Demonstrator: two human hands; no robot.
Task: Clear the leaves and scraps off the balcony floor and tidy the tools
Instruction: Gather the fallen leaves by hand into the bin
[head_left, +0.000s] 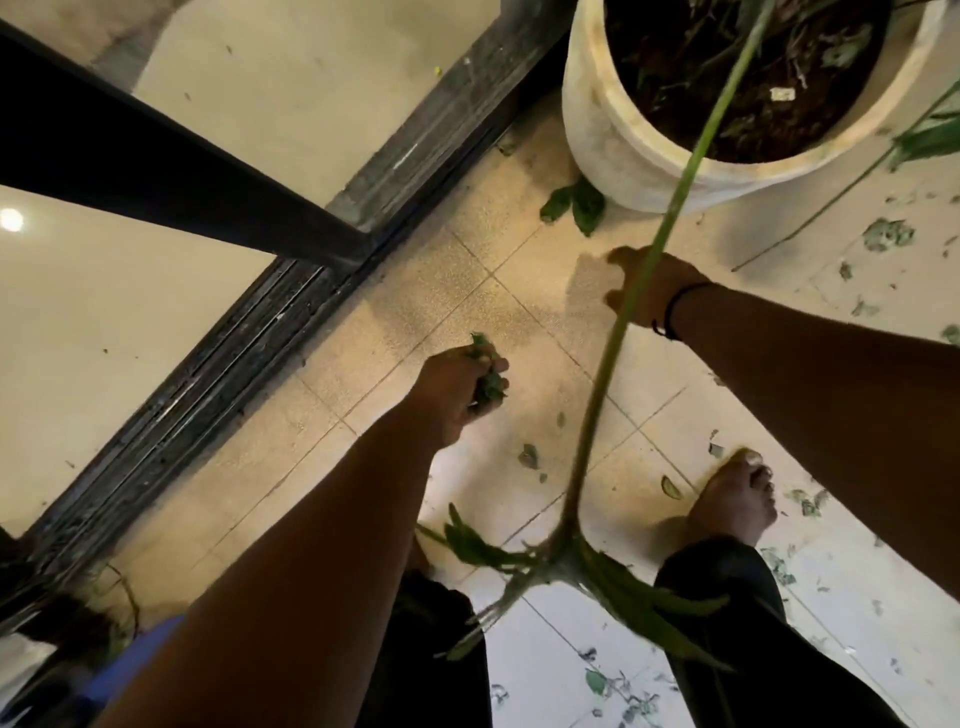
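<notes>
**Leaf by leaf: hands gather scraps on the balcony floor**

From my remote seat, the head view looks straight down at tiled floor beside a dark door track that runs from lower left to upper centre. My left hand, at centre frame, is closed around a wad of leaves, green tips poking out past the knuckles. My right hand, right of centre and well apart from the left, reaches down toward the floor near the pot; a long stem crosses in front of it, and I cannot tell whether its fingers are curled or holding anything.

The work still to be done is plain. Two larger leaves lie touching the foot of the pot, small scraps sit between my arms, and many more flecks dot the tiles along the right edge and the bottom of the frame, around a bare foot. No tools show in this view.

I judge these scraps light, soft and easily torn, some likely stuck flat to the tile. The bigger leaves want a pinch at the stalk end or a scoop under the edge; the flecks look too small to pinch cleanly and would be better swept together first. The wad in my left hand will compress further but may shed bits if I loosen it. The stem hangs across my reach, limp leaves at its low end, so I would work round it rather than tug.
</notes>
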